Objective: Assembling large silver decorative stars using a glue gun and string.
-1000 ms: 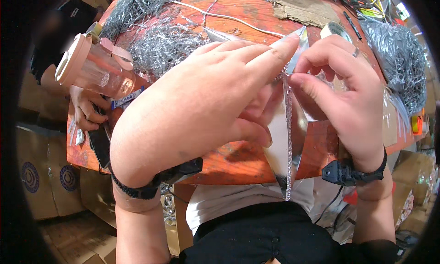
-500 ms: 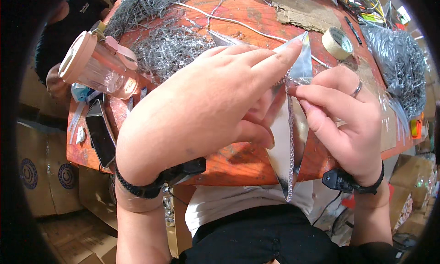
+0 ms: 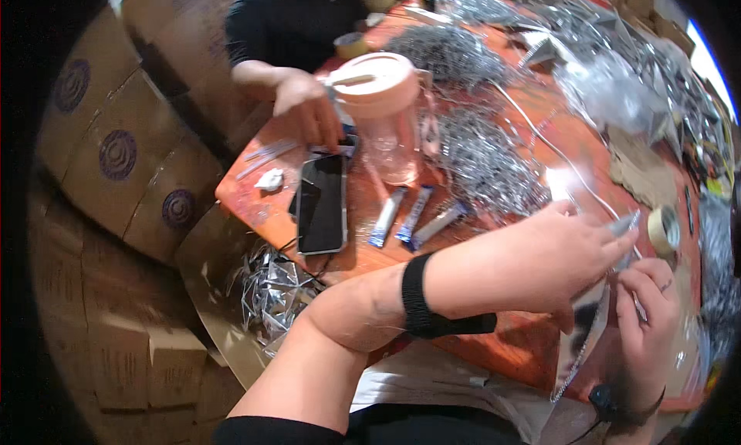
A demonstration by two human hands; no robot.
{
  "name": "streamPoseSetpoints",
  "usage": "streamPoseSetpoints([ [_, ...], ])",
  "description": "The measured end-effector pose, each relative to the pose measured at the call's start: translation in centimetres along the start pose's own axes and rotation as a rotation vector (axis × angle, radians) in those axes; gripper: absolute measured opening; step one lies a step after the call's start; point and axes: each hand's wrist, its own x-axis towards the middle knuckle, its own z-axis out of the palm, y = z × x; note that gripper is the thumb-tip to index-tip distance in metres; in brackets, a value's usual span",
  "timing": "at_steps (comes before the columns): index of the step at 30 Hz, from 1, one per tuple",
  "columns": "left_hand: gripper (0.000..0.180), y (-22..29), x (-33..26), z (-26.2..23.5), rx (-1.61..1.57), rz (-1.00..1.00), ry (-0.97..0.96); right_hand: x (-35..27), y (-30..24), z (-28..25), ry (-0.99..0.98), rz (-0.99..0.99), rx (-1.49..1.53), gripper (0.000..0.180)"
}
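Observation:
My left hand [image 3: 532, 256] reaches across the right part of the table, its fingers closed round a shiny silver pointed ornament [image 3: 573, 351]. One tip of the ornament shows by my fingertips, and its lower point hangs toward my lap. A glittery silver trim runs along its edge. Close beside it, my right hand [image 3: 648, 314] has its fingers curled in against the ornament, pinching at the trim side; what exactly lies between the fingertips is too blurred to make out. Both wrists wear black bands.
Another person's hand [image 3: 309, 109] is by a pink-lidded cup [image 3: 378, 98] and a phone [image 3: 323, 206]. Several sachets [image 3: 387, 217], tangled silver trim [image 3: 486, 163], a white cord [image 3: 532, 132] and a tape roll [image 3: 663, 229] lie on the orange table. A box [image 3: 212, 298] with silver pieces stands below.
The view has swung left, so my hands and the ornament now appear farther right. The other person's hand has come in beside the cup and phone. My left hand still holds the ornament.

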Motion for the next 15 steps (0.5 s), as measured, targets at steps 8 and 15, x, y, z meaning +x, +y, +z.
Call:
streamPoseSetpoints([
  [8,0.106,-0.1,-0.6,-0.5,-0.052,-0.039,-0.043,-2.6,2.8,-3.4,0.29,0.187,0.428,0.026],
  [15,0.073,2.5,0.3,0.1,0.173,0.011,0.316,-5.5,1.0,-2.3,0.631,0.24,0.574,0.034],
])
